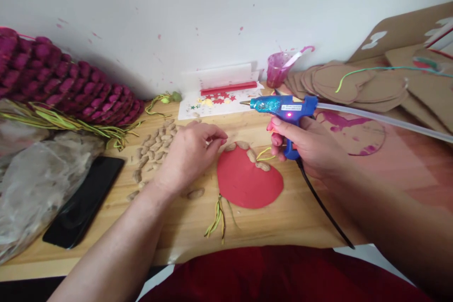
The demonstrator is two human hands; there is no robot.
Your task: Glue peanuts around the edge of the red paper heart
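A red disc [247,184] lies on the wooden table [283,222], with a few peanut shells [256,160] stuck along its upper edge. My left hand [189,153] rests at the disc's left rim, its fingertips pinched together near one shell; what they hold is too small to make out. My right hand [304,144] grips a blue glue gun [283,106], held level above the disc with its nozzle pointing left and a red light on. A clear glue stick [382,121] juts out of the gun's back.
Loose peanuts [154,146] lie left of my hand. A black phone [85,200] and plastic bag [31,184] sit at the left, a magenta woven piece [63,80] behind. Cardboard cut-outs [371,85], a pink cup [278,68] and star stickers [215,101] line the back.
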